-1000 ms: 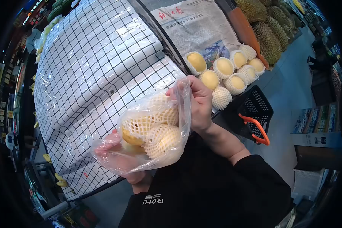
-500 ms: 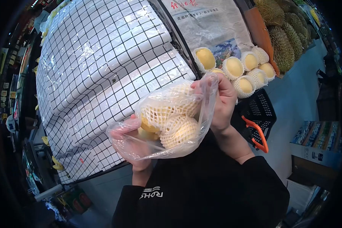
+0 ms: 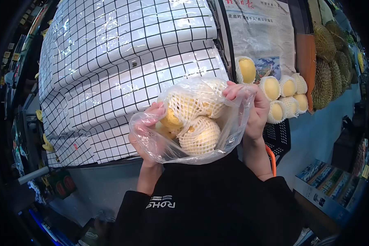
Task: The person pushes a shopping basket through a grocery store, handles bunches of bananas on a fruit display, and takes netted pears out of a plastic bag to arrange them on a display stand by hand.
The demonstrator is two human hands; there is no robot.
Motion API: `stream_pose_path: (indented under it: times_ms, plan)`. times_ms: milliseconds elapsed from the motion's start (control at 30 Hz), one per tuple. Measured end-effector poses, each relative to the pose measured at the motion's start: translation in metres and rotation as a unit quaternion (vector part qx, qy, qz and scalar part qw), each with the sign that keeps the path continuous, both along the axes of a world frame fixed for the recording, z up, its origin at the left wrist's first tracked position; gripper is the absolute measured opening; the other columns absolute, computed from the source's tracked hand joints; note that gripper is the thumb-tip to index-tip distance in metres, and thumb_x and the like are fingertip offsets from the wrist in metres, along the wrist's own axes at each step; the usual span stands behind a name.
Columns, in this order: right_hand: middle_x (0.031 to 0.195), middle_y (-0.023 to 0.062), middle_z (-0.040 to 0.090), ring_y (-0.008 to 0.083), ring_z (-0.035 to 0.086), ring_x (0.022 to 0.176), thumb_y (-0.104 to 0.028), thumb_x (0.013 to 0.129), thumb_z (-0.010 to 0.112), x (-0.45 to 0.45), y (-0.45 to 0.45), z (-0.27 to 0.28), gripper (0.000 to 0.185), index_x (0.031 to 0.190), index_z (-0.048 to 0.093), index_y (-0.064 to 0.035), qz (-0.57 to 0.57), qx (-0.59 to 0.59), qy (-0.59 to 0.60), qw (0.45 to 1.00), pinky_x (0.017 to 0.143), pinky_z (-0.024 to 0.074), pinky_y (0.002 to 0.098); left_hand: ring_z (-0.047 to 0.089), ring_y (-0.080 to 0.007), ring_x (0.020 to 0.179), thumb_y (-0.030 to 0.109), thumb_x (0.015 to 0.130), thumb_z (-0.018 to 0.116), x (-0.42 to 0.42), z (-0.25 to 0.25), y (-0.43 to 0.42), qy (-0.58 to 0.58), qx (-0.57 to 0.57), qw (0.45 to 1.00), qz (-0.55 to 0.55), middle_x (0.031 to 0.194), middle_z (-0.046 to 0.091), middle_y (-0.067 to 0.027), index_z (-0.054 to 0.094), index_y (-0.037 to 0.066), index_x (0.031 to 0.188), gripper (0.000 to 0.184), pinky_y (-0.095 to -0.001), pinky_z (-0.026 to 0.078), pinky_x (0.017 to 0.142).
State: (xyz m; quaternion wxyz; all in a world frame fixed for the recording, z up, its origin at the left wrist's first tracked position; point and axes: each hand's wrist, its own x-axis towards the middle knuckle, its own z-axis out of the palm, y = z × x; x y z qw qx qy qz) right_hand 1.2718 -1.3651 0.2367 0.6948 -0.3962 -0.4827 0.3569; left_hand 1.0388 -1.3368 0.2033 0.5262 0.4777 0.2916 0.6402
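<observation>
In the head view, fingers of the left hand (image 3: 145, 133) and right hand (image 3: 255, 110) grip opposite sides of the bag (image 3: 230, 137), netted fruit (image 3: 199, 136) inside, hiding the counter's (image 3: 106, 96) near right corner. Beyond, more fruit (image 3: 271, 88) lines the newspaper's (image 3: 263, 30) near edge, the board (image 3: 305, 67) and durians (image 3: 324, 82) to its right; the right forearm partly blocks the basket (image 3: 281, 133).

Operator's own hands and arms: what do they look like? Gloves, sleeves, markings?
Bare left hand and bare right hand, no gloves or watches visible. Bare forearms emerge from plain black fabric sleeves belonging to a black fabric top. White printed lettering marks its front. No cables visible on the arms.
</observation>
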Motion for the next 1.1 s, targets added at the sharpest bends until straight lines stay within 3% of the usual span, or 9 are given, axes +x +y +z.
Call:
stream_pose_path:
  times_ms: [100,167,300,400,600,800,933,1033,1100]
  plan:
    - [0.093,0.0072,0.068,0.0164,0.065,0.098,-0.014,0.104,0.048,0.003,0.008,-0.006,0.020,0.098,0.061,0.0002,0.002,-0.006,-0.009,1.000,0.105,0.0420,0.0394,0.059,-0.0327,0.118,0.029,0.105,0.044,0.006,-0.003,0.010,0.067,0.048,0.997,0.000,0.112,0.068,-0.0196,0.063,-0.001,0.102,0.036,-0.0522,0.033,0.113]
    - [0.097,0.0086,0.068,0.0176,0.063,0.102,-0.012,0.103,0.048,0.003,0.013,-0.007,0.019,0.098,0.061,0.0010,-0.005,-0.061,0.022,0.998,0.101,0.0445,0.0364,0.058,-0.0326,0.120,0.031,0.105,0.043,0.013,-0.005,0.017,0.020,0.012,1.000,-0.020,0.114,0.067,-0.0203,0.063,-0.001,0.103,0.038,-0.0523,0.033,0.113]
    - [0.103,0.0097,0.067,0.0154,0.062,0.102,-0.011,0.103,0.048,0.008,0.021,-0.016,0.019,0.100,0.062,0.0022,-0.007,-0.056,0.028,0.998,0.095,0.0467,0.0309,0.056,-0.0327,0.123,0.031,0.104,0.046,0.013,0.002,0.028,-0.049,-0.020,0.996,-0.078,0.124,0.062,-0.0239,0.063,-0.003,0.107,0.038,-0.0481,0.038,0.110]
    - [0.107,0.0103,0.067,0.0117,0.061,0.098,-0.011,0.103,0.049,0.011,0.025,-0.023,0.019,0.103,0.063,0.0025,0.012,-0.091,0.060,0.994,0.091,0.0472,0.0275,0.056,-0.0318,0.123,0.029,0.104,0.048,0.020,0.008,0.031,0.011,-0.042,0.999,-0.029,0.128,0.059,-0.0258,0.062,-0.004,0.111,0.036,-0.0454,0.041,0.108]
    - [0.109,0.0100,0.067,0.0096,0.060,0.095,-0.011,0.103,0.049,0.010,0.037,-0.027,0.020,0.104,0.064,0.0021,0.005,-0.134,0.086,0.987,0.089,0.0475,0.0255,0.056,-0.0300,0.122,0.025,0.105,0.048,0.021,0.005,0.045,-0.021,-0.085,0.995,-0.054,0.132,0.056,-0.0269,0.062,-0.007,0.115,0.036,-0.0430,0.041,0.107]
    - [0.107,0.0084,0.067,0.0109,0.060,0.098,-0.014,0.104,0.046,0.021,0.046,-0.023,0.025,0.105,0.065,0.0021,0.001,-0.159,0.035,0.987,0.090,0.0471,0.0265,0.056,-0.0251,0.121,0.024,0.106,0.043,0.017,0.000,0.060,-0.017,-0.150,0.984,-0.096,0.133,0.057,-0.0221,0.063,-0.008,0.114,0.038,-0.0375,0.042,0.107]
    - [0.110,0.0105,0.067,0.0151,0.060,0.105,-0.021,0.104,0.043,0.026,0.054,-0.002,0.033,0.112,0.063,0.0043,-0.007,-0.124,-0.093,0.988,0.094,0.0455,0.0293,0.057,-0.0233,0.119,0.025,0.107,0.042,0.016,-0.004,0.063,0.005,-0.143,0.984,-0.102,0.131,0.059,-0.0199,0.063,-0.008,0.113,0.039,-0.0360,0.044,0.105]
    - [0.112,0.0119,0.068,0.0171,0.061,0.105,-0.021,0.101,0.047,0.020,0.058,0.024,0.034,0.116,0.063,0.0048,-0.030,-0.081,-0.151,0.985,0.095,0.0453,0.0297,0.055,-0.0316,0.123,0.027,0.105,0.044,0.016,-0.002,0.064,0.023,-0.170,0.980,-0.099,0.130,0.056,-0.0265,0.060,-0.009,0.114,0.040,-0.0441,0.042,0.108]
    - [0.110,0.0116,0.068,0.0172,0.062,0.103,-0.018,0.099,0.051,0.015,0.061,0.041,0.031,0.118,0.063,0.0039,-0.028,-0.046,-0.155,0.986,0.094,0.0463,0.0294,0.057,-0.0243,0.119,0.024,0.106,0.044,0.016,-0.002,0.065,0.034,-0.165,0.980,-0.108,0.133,0.057,-0.0206,0.063,-0.008,0.110,0.039,-0.0365,0.043,0.104]
